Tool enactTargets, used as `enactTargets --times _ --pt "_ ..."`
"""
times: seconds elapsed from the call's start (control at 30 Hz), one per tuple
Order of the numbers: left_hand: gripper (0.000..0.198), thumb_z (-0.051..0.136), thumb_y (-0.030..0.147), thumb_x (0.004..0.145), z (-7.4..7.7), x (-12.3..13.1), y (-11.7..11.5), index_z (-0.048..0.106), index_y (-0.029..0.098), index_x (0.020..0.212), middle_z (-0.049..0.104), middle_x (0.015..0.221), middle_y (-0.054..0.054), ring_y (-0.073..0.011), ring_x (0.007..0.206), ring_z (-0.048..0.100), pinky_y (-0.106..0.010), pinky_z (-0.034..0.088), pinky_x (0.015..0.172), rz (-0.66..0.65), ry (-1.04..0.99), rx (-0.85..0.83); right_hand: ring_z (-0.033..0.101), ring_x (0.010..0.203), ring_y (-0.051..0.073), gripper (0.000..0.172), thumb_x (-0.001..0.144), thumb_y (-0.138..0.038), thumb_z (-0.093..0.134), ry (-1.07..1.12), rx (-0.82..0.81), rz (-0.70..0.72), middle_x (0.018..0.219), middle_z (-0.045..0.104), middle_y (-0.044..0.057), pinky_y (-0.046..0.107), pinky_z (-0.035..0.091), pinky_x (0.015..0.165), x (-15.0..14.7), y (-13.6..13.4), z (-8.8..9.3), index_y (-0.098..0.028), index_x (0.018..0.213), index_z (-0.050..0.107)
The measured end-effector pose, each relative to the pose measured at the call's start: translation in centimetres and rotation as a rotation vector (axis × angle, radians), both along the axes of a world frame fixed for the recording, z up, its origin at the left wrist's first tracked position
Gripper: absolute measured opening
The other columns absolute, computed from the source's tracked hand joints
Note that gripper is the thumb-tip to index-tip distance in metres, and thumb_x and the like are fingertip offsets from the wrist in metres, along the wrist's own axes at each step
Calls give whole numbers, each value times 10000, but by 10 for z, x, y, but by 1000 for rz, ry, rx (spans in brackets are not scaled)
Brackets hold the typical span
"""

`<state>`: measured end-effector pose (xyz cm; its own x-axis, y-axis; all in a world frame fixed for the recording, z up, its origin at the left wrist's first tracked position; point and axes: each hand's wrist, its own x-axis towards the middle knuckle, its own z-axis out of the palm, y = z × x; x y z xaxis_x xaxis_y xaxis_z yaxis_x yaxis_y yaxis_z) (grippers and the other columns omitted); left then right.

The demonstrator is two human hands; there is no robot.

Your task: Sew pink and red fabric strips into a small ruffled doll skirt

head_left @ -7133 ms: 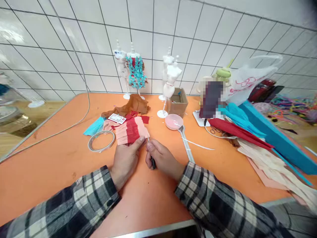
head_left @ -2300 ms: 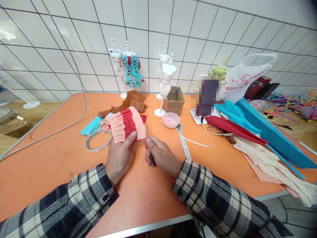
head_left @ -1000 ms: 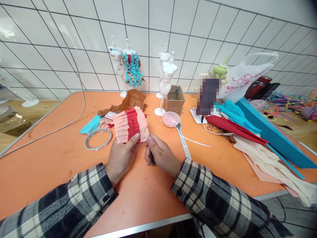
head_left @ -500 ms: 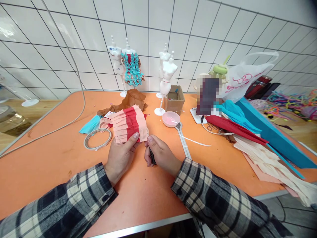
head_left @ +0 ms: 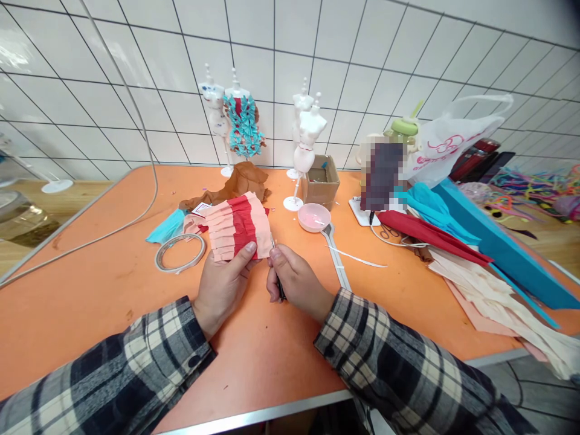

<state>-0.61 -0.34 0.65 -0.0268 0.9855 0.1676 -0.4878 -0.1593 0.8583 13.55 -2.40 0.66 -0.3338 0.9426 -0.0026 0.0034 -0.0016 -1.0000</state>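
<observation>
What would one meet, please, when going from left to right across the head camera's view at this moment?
Clear container → ring-shaped roll → pleated pink-and-red piece → pink bowl → folded red cloth → tangle of coloured strands. Overlapping things are left out.

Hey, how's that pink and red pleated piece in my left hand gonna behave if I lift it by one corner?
The pleated piece is probably light, since it looks thin, like crepe paper. It may hold some shape: its upper edge isn't drooping, though the left hand may prop it from behind. The wrinkled folds suggest it could crush easily.
</observation>
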Motion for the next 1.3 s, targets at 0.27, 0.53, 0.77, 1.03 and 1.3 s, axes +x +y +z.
enactTargets --times 0.27,0.53,0.77,1.03,1.3 --pt "431 875 246 785 -3 -2 2 746 261 1196 809 1091 -39 -225 987 761 -328 626 871 13 -19 -22 457 400 101 451 1036 -665 320 42 -25 22 489 543 -88 207 395 444 0 -2 -1 -246 902 418" --pt "398 876 232 777 0 0 1 760 243 1157 814 1084 -48 -225 949 763 -339 625 879 -4 -21 -14 455 398 101 425 1040 -636 332 38 -17 8 476 530 -92 202 395 438 0 -1 0 -247 890 416" --pt "392 881 223 778 -1 0 1 765 243 1152 815 1043 -32 -178 901 752 -255 620 806 -19 -48 -14 456 387 101 411 1036 -628 339 17 -38 12 467 523 -99 197 389 429 -1 -1 2 -251 887 402" --pt "343 890 220 761 -1 -1 2 779 234 1086 813 1005 -23 -155 850 743 -216 618 748 -14 -57 -20 469 381 100 414 1033 -630 342 17 -26 9 456 515 -103 193 389 419 -1 0 3 -247 889 409" --pt "210 854 219 806 -4 -2 4 780 218 1003 808 1044 -33 -172 907 745 -245 623 801 -5 -31 -6 486 382 103 444 1018 -667 341 70 -49 21 461 537 -95 193 395 413 -1 -1 0 -246 906 426"
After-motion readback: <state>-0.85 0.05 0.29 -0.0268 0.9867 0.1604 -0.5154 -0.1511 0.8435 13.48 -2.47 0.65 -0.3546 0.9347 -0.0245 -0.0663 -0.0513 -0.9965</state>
